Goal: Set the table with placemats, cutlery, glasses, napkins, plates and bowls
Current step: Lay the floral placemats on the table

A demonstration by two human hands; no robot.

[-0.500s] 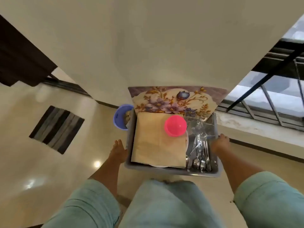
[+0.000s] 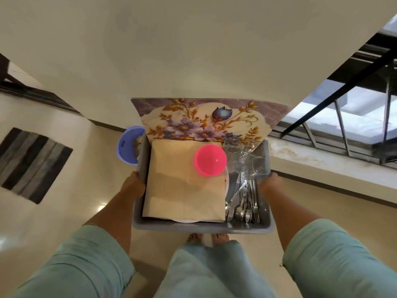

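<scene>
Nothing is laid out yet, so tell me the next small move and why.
Probably keep carrying the grey plastic tub level until a table comes into view: both hands, left and right, grip its sides, the pink plastic bowl sits loose on top, and no table is visible.

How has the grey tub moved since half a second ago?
Cannot tell which way. The grey tub sits similarly against the striped rug and purple bin; only the feet now show beneath it.
</scene>
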